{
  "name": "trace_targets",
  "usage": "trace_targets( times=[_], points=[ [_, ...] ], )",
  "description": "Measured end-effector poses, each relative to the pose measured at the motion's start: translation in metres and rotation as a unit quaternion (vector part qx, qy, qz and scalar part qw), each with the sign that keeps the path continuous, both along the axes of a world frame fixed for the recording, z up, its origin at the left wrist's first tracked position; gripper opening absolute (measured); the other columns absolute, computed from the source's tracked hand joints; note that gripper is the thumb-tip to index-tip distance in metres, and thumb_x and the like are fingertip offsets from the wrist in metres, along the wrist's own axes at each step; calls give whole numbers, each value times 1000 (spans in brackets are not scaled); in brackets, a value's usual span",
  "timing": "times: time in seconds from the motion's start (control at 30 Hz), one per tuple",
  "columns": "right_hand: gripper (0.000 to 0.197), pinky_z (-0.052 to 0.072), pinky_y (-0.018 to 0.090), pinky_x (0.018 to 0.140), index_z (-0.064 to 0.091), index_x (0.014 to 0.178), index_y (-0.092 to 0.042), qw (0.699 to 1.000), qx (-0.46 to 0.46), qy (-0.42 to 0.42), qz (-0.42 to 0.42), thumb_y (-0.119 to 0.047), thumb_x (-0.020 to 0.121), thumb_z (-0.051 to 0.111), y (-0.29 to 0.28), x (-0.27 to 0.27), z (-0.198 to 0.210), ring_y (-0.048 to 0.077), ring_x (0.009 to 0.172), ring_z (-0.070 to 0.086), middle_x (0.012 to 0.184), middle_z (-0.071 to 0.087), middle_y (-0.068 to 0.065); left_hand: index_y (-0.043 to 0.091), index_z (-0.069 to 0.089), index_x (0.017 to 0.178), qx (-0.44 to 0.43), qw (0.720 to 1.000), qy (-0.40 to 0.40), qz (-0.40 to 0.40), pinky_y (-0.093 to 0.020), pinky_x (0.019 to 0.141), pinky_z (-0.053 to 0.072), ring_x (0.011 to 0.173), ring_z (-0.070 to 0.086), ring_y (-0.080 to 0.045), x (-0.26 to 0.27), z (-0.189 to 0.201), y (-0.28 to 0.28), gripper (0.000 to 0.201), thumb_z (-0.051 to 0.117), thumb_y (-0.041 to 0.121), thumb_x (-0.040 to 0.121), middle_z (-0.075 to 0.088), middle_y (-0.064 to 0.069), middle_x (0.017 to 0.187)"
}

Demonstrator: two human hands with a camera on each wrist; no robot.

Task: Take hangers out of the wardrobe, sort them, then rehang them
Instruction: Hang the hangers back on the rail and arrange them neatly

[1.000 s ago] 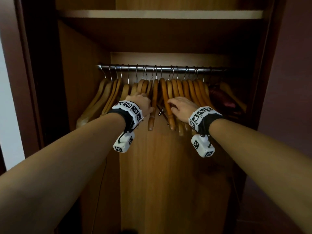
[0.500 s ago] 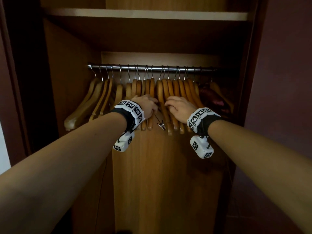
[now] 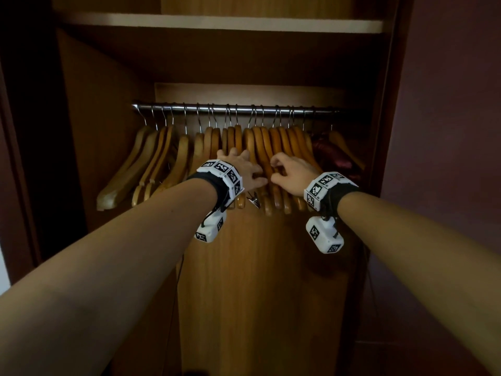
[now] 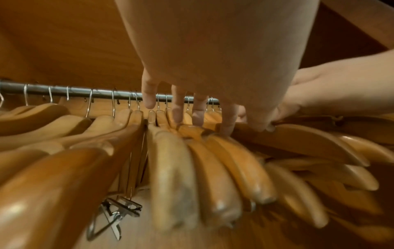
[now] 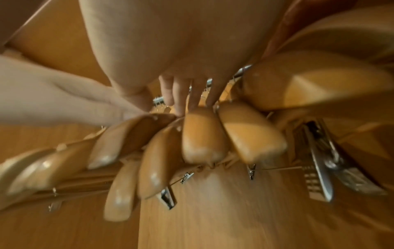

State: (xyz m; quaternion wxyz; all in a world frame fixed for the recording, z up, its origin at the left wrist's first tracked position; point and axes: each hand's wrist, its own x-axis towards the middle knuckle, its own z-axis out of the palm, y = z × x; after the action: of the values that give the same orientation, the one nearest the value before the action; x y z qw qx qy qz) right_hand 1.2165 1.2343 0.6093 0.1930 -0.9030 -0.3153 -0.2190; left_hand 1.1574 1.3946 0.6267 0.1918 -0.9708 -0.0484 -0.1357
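Observation:
Several wooden hangers [image 3: 282, 142] hang by metal hooks from a chrome rail [image 3: 235, 108] inside the wardrobe. My left hand [image 3: 241, 166] lies on the middle hangers with its fingers straight and spread. In the left wrist view its fingertips [image 4: 198, 116] touch the hanger tops [image 4: 170, 160] below the rail [image 4: 64, 91]. Just to the right, my right hand [image 3: 287, 169] curls its fingers over the neighbouring hangers. The right wrist view is blurred: my right hand's fingers [image 5: 187, 96] reach down between hanger shoulders [image 5: 202, 138], with the left hand [image 5: 53, 97] beside them.
Metal trouser clips [image 3: 254, 200] dangle under the middle hangers. A dark red padded hanger [image 3: 330, 153] hangs near the rail's right end. A shelf [image 3: 217, 23] spans the wardrobe above the rail. The wardrobe's side wall [image 3: 103, 118] stands close on the left.
My left hand has gone from curled to flat and spread, and slid right. The gap between the middle hangers has closed. Both hands sit closer together.

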Motion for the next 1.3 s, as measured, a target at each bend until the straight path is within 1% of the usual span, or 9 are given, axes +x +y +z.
trace_targets(
  times=[0.17,0.23,0.4,0.57,0.87,1.03,1.13,1.23,1.3],
  points=[
    [32,47,37,89,50,128,-34,999,-34,5,-3,-26,98,43,-3,-3,1,18,112,50,136,47,-2,35,52,132,4,1000,-4,-19,-60,109,20,138,24,-23,1,6,-3,46,25,50,98,31,2,150],
    [33,39,42,103,53,128,-34,998,-64,-1,8,-24,98,42,-4,-1,1,20,126,43,140,45,-3,27,52,133,-13,1000,9,-2,-59,111,18,140,26,-21,1,7,-4,49,23,47,99,36,2,150],
    [38,13,47,114,51,134,-45,987,-155,-24,15,-34,99,38,-1,5,-3,18,144,17,157,25,-14,21,52,117,-98,990,-94,-40,-54,105,31,111,53,-27,1,1,3,37,28,42,98,61,-7,119],
    [31,20,40,109,67,106,-33,994,-106,-20,24,-35,100,37,0,8,-7,17,138,27,151,31,-14,37,42,141,-71,997,-10,-35,-58,107,22,139,31,-23,6,-3,13,48,26,55,100,40,6,149],
    [46,28,37,100,69,116,-24,995,-97,-25,-25,-53,96,39,8,3,-5,15,133,32,148,34,-17,46,44,138,26,998,42,-25,-61,110,22,145,17,-24,0,13,15,40,31,40,100,22,10,158],
    [41,28,34,91,70,113,-28,995,-91,-23,-18,-50,96,40,7,0,-4,15,132,34,147,36,-17,35,52,130,22,999,40,-28,-56,109,27,132,37,-25,-3,15,24,37,30,40,101,48,1,140],
    [39,27,37,101,64,121,-34,997,-78,-6,-12,-46,98,36,9,1,-6,17,135,33,149,35,-17,30,42,129,-19,999,2,-38,-51,106,32,110,52,-26,2,17,30,32,33,37,99,59,-4,118],
    [40,22,44,110,54,132,-40,994,-109,-1,1,-35,100,31,14,-2,-4,16,137,33,152,31,-13,41,10,148,-41,997,3,-59,-49,106,30,91,56,-23,8,21,28,55,33,33,99,63,-2,102],
    [40,28,43,107,50,135,-37,996,-88,10,11,-26,101,32,17,-7,-2,14,128,42,149,37,-10,46,8,150,-22,997,24,-65,-49,109,25,103,55,-24,11,23,25,58,31,27,100,61,-4,112]
  ],
)
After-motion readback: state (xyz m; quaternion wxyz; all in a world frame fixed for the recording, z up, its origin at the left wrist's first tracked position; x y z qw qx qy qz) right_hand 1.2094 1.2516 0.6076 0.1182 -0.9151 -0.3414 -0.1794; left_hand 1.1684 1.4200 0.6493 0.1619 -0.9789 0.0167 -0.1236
